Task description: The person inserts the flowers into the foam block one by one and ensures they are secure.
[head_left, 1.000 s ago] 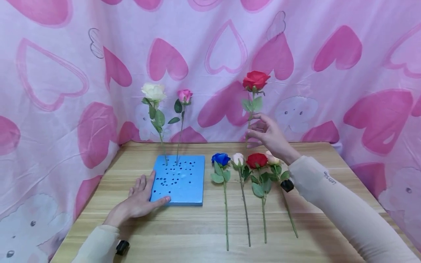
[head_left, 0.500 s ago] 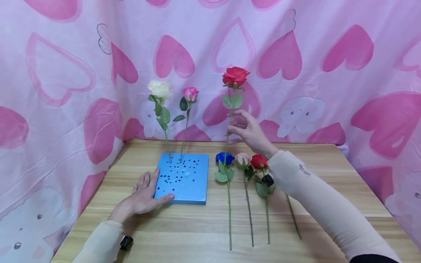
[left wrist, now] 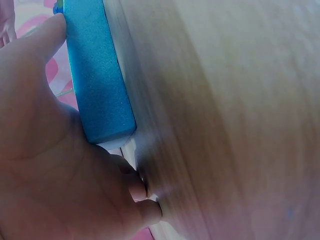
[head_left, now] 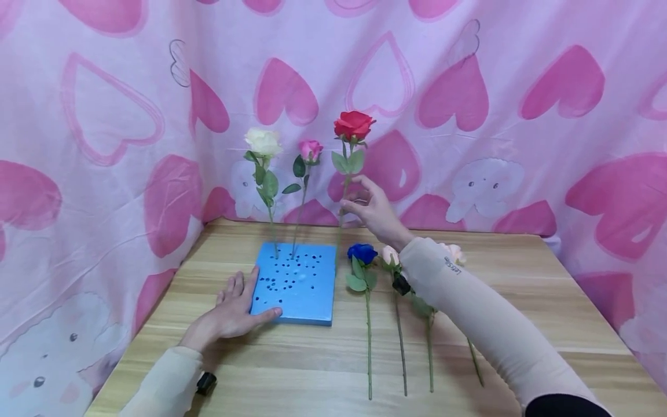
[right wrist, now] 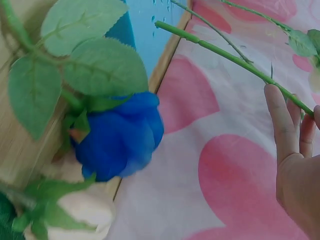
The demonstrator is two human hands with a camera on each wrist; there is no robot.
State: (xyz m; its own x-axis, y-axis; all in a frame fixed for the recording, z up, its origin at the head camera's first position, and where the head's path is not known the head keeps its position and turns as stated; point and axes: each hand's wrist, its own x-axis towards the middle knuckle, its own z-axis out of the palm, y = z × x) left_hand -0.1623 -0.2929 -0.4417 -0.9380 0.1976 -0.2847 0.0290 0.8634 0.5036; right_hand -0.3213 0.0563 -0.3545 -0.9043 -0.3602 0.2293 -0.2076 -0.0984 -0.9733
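Observation:
My right hand pinches the stem of an upright red rose, held just beyond the far right corner of a blue foam block. In the right wrist view the cut end of its green stem is free, pointing toward the block. Small holes dot the block's top, and a white rose and a pink rose stand in two of the far ones. My left hand rests against the block's left side, fingers straight, thumb along the near edge.
Right of the block, a blue rose, a pale pink rose and another pale rose lie on the wooden table. Between them lies a stem whose bloom my right sleeve hides. A heart-patterned curtain hangs behind.
My right hand has carried the red rose leftward, from above the lying flowers to beside the block. My left hand keeps its place on the block. The view has shifted slightly.

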